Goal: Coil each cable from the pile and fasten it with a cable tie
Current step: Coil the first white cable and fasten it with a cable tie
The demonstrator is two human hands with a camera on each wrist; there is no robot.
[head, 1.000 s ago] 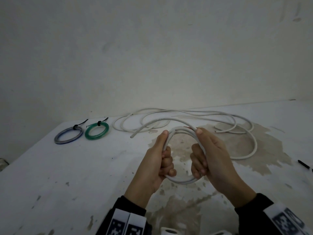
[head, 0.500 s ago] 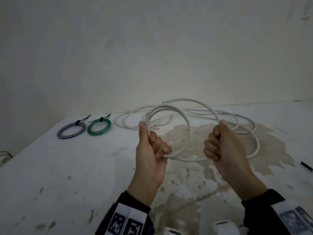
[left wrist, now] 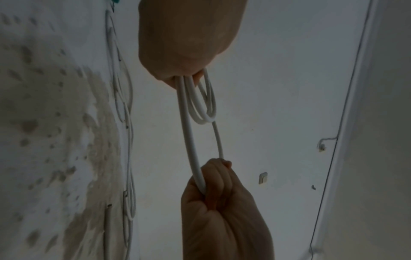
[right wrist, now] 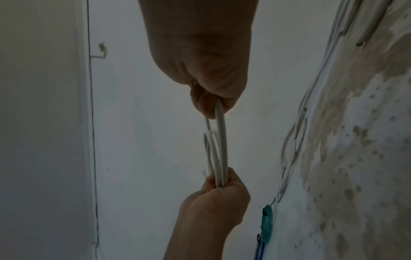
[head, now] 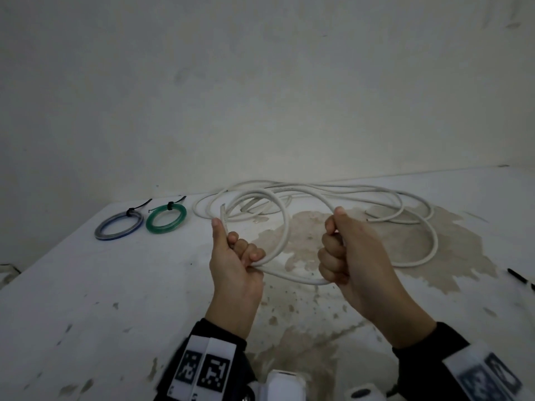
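Your left hand (head: 234,264) grips the gathered turns of the white cable (head: 282,224) in a closed fist, thumb up along the strands, with the cut end standing just above the thumb. Your right hand (head: 351,256) is curled round the next length of the same cable, held clear above the table (head: 86,285). The rest of the cable lies in loose loops on the table behind your hands, running out to the right.

Assessment: the cable looks stiff and springy; the held loop keeps a round form and does not sag. Expect it to push open if the fist slackens. It appears light, and the smooth jacket may slide through the fingers.

Recommendation: keep hold where the turns cross in your left hand, and fasten the tie there. Two finished coils, the blue coil (head: 118,227) and the green coil (head: 166,219), lie tied at the far left.
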